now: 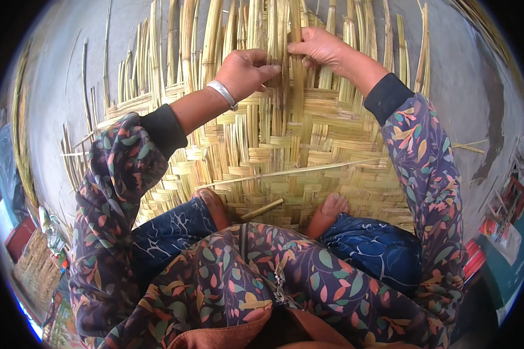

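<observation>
A partly woven mat (pixel 262 139) of flat yellow-green split strips spreads under my bare feet, with loose strip ends fanning out at its far edge. My left hand (pixel 247 68), a silver bracelet at its wrist, pinches a brownish strip (pixel 278 96) in the middle of the weave. Just to the right, my right hand (pixel 320 47) has thumb and fingers closed on the edge of a neighbouring upright strip (pixel 297 87). Both strips run lengthwise over the crosswise ones. The fingertips of each hand are partly hidden.
A long thin strip (pixel 297 170) lies slantwise across the mat, and a short stick piece (pixel 262 209) rests between my feet. Grey concrete floor (pixel 52 104) surrounds the mat. Bundled long strips (pixel 22 134) lie at the far left; a bag and other items (pixel 501 232) sit at right.
</observation>
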